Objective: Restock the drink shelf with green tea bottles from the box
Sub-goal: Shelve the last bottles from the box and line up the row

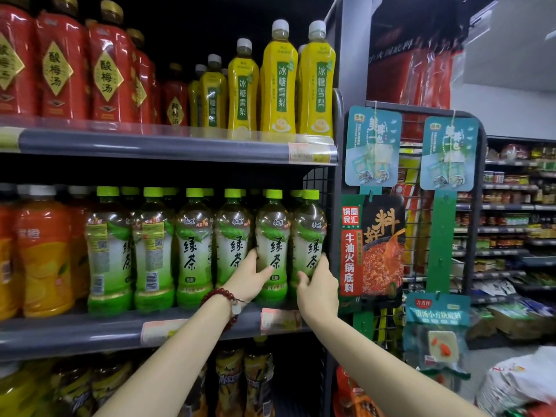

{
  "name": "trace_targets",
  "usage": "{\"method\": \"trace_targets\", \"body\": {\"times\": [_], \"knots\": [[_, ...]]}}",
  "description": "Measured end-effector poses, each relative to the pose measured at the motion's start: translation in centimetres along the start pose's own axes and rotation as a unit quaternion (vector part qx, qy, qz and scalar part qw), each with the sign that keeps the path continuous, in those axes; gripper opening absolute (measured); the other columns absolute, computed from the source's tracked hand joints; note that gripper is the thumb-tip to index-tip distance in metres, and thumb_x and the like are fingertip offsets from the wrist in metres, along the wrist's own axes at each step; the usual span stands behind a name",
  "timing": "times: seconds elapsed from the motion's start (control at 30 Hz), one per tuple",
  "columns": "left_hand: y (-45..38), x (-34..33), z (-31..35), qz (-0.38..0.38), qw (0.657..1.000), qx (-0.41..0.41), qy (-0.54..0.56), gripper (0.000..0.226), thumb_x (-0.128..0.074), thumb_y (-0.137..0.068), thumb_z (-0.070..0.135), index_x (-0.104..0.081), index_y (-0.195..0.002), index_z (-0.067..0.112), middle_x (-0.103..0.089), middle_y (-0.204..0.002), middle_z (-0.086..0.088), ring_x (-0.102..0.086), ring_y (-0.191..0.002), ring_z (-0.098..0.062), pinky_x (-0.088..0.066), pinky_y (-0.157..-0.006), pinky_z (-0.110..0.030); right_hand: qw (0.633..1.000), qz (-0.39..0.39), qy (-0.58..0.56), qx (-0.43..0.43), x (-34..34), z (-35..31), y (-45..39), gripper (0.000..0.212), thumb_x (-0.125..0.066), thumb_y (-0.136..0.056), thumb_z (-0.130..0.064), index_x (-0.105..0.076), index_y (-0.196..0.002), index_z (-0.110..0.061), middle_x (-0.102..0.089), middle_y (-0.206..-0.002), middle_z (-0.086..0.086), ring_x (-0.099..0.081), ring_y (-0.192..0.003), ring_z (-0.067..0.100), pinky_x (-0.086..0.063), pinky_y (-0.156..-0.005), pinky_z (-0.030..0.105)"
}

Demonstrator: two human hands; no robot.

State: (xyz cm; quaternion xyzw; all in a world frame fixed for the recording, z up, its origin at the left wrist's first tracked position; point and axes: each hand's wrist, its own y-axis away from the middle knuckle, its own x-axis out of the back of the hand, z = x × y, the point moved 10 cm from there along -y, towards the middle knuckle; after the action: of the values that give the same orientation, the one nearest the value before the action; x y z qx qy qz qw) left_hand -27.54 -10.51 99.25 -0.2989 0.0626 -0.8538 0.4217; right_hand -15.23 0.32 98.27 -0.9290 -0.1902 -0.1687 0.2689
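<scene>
Several green tea bottles with lime caps stand in a row on the middle shelf (90, 329). My left hand (248, 278) grips the second bottle from the right (272, 236) at its lower label, thumb across the front. My right hand (317, 284) wraps the rightmost green tea bottle (308, 233) from its right side, beside the wire end panel. Both bottles stand upright on the shelf. A red bead bracelet sits on my left wrist. The box is out of view.
Orange juice bottles (42, 254) fill the shelf's left end. Red plum drinks (60, 67) and yellow pear drinks (279, 82) stand on the shelf above. Dark bottles sit below. Hanging sauce packets (373, 245) crowd the rack to the right; a white bag (517, 383) lies low right.
</scene>
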Motion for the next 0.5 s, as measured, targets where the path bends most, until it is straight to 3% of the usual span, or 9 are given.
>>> {"method": "trace_targets", "body": {"times": [0.13, 0.27, 0.33, 0.37, 0.43, 0.5], "knots": [[0.4, 0.0, 0.1, -0.015, 0.999, -0.019, 0.028, 0.053, -0.051, -0.093, 0.015, -0.030, -0.141, 0.009, -0.042, -0.143, -0.005, -0.041, -0.127, -0.013, -0.031, -0.113, -0.036, 1.000, 0.009, 0.007, 0.010, 0.2, -0.1, 0.2, 0.049, -0.051, -0.096, -0.021, -0.033, -0.140, -0.012, -0.060, -0.125, 0.008, -0.060, -0.111, 0.028, -0.052, -0.089, 0.044], [0.7, -0.4, 0.1, -0.001, 0.999, -0.027, -0.021, 0.056, -0.046, -0.095, 0.021, -0.021, -0.144, 0.009, -0.039, -0.145, -0.007, -0.041, -0.130, -0.019, -0.031, -0.111, -0.033, 0.999, -0.003, 0.014, 0.033, 0.7, -0.3, 0.4, 0.047, -0.055, -0.094, -0.025, -0.039, -0.136, -0.013, -0.064, -0.118, 0.008, -0.062, -0.107, 0.028, -0.053, -0.088, 0.042], [1.0, -0.3, -0.1, 0.031, 0.997, -0.014, -0.074, 0.060, -0.041, -0.097, 0.026, -0.012, -0.147, 0.008, -0.046, -0.139, -0.010, -0.053, -0.119, -0.021, -0.040, -0.097, -0.026, 0.999, -0.006, 0.012, 0.042, 1.0, -0.3, 0.5, 0.044, -0.057, -0.094, -0.027, -0.042, -0.133, -0.013, -0.065, -0.116, 0.008, -0.062, -0.105, 0.027, -0.054, -0.087, 0.040], [1.3, -0.3, -0.2, 0.051, 0.994, -0.006, -0.093, 0.062, -0.038, -0.098, 0.029, -0.008, -0.148, 0.010, -0.055, -0.128, -0.011, -0.061, -0.099, -0.019, -0.046, -0.083, -0.021, 0.999, -0.007, 0.012, 0.045, 1.0, -0.3, 0.5, 0.044, -0.058, -0.093, -0.027, -0.043, -0.132, -0.013, -0.065, -0.115, 0.008, -0.063, -0.104, 0.027, -0.054, -0.086, 0.039], [2.1, -0.3, -0.1, 0.096, 0.989, 0.008, -0.112, 0.062, -0.036, -0.098, 0.032, -0.006, -0.149, 0.013, -0.065, -0.099, -0.010, -0.053, -0.058, -0.009, -0.042, -0.050, -0.014, 0.999, -0.008, 0.007, 0.050, 1.2, -0.3, 0.6, 0.046, -0.060, -0.093, -0.028, -0.042, -0.132, -0.013, -0.065, -0.114, 0.008, -0.063, -0.103, 0.025, -0.052, -0.084, 0.036], [2.7, 0.0, 0.2, 0.139, 0.982, 0.015, -0.124, 0.061, -0.037, -0.098, 0.032, -0.008, -0.149, 0.015, -0.065, -0.096, -0.013, -0.045, -0.055, -0.005, -0.037, -0.045, -0.015, 0.999, -0.011, 0.007, 0.050, 1.2, -0.2, 0.6, 0.054, -0.060, -0.093, -0.028, -0.038, -0.140, -0.013, -0.065, -0.116, 0.009, -0.062, -0.105, 0.025, -0.051, -0.084, 0.034]]}}
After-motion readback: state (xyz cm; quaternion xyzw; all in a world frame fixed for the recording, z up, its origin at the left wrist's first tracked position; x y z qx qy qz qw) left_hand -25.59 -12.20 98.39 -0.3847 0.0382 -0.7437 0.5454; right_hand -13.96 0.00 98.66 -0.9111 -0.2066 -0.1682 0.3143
